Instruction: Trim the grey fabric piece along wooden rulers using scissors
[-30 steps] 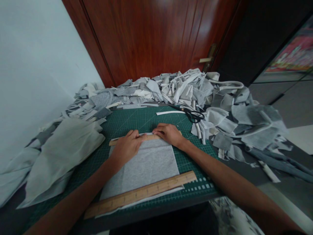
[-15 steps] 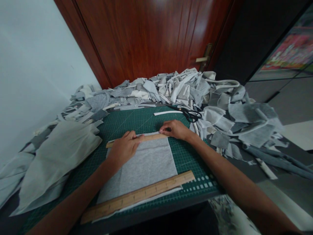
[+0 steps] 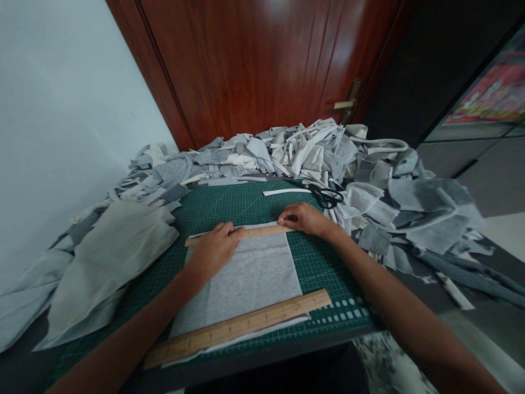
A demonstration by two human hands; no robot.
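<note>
Over the last second, the right hand (image 3: 303, 218) has been drawn rightward along the far edge of the grey cloth (image 3: 250, 271), from nearer the middle to close by its far right corner. The left hand (image 3: 215, 249) has been kept in place, laid on the left part of the far ruler (image 3: 262, 232); whether anything is gripped by it cannot be told. By the right hand, the cloth's edge appears to be pinched between thumb and fingertips. A longer stretch of ruler has thus been bared between the hands, with a narrow pale margin seen beyond it. It may be judged that the far edge is being straightened along the ruler, with the right end now being dealt with.

The cloth is spread on the green mat (image 3: 225, 202), near the middle of the surface (image 3: 426, 300). The near ruler (image 3: 246, 328) has been left lying across its near edge, untouched.
</note>
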